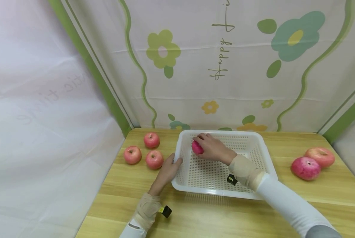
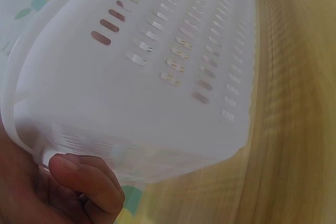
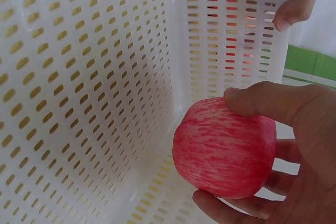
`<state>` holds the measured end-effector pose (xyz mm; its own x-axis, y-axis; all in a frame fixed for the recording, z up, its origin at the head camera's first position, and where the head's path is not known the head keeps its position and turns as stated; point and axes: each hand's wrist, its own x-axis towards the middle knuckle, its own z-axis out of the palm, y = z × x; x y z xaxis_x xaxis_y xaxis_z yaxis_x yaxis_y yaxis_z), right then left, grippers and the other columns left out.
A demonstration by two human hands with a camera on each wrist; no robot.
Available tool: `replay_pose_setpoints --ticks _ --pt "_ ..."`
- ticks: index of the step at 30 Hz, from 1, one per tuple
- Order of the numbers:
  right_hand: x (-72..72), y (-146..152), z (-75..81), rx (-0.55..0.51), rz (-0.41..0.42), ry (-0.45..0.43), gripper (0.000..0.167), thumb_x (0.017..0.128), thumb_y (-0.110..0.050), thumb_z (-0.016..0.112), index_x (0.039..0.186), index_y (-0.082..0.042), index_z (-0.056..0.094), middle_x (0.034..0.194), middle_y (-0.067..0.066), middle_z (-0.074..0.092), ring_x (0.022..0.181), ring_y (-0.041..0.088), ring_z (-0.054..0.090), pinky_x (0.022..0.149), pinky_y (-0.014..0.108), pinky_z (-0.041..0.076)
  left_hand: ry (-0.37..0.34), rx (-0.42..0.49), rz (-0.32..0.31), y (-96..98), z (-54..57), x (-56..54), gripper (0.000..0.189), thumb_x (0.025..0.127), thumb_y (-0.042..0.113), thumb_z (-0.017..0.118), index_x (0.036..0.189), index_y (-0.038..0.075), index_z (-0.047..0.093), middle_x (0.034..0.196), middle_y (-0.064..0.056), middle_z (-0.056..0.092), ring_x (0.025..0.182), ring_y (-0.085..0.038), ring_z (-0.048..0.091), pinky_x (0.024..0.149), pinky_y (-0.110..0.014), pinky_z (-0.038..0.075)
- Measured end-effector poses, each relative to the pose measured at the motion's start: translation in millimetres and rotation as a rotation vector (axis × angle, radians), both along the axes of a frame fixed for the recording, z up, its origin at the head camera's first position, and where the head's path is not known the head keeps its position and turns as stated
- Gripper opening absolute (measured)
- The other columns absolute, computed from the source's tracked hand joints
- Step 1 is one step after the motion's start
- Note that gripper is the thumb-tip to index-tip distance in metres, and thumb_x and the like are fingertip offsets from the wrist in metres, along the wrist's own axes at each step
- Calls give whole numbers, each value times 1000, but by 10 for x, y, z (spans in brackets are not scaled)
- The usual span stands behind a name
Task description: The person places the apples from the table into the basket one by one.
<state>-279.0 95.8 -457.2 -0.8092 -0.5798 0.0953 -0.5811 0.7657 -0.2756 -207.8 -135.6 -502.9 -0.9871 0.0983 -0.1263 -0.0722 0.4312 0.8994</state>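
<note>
My right hand [image 1: 214, 148] grips a deep pink apple [image 3: 226, 148] inside the white plastic basket [image 1: 219, 191], near its back left corner. In the right wrist view the thumb lies over one side of the apple and the fingers curl round the other. My left hand [image 1: 167, 170] holds the basket by its left rim, thumb on top; in the left wrist view curled fingers [image 2: 86, 179] show below the rim. The basket's floor and walls are full of small slots.
Left of the basket, three pink apples [image 1: 154, 159] stand together on the wooden table [image 1: 112, 201]. To its right, a deep pink apple [image 1: 306, 168] leans close to a paler one [image 1: 320, 156]. A flower-printed curtain [image 1: 195, 82] hangs behind the table's back edge.
</note>
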Motion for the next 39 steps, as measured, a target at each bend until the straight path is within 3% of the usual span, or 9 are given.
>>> replay_pose_setpoints --ticks 17,32,39 --pt "-52 -130 -76 22 6 -53 68 93 -31 79 153 -10 54 152 16 54 131 36 55 92 53 62 6 -3 -5 1 21 -24 44 110 37 51 139 5 57 116 -22 71 91 -27 74 72 -40 66" --pt "-12 -200 -141 38 20 -42 65 96 -31 79 151 -8 56 149 16 56 128 36 57 93 52 62 12 -8 -3 0 21 -18 44 110 35 51 141 4 58 118 -22 72 92 -26 74 73 -41 66" --pt "14 -204 -197 37 -1 -89 65 98 -34 77 154 -11 54 153 14 53 131 34 55 95 55 61 11 -3 -10 -3 -6 -6 45 110 36 51 141 4 57 120 -22 71 94 -27 74 73 -41 66"
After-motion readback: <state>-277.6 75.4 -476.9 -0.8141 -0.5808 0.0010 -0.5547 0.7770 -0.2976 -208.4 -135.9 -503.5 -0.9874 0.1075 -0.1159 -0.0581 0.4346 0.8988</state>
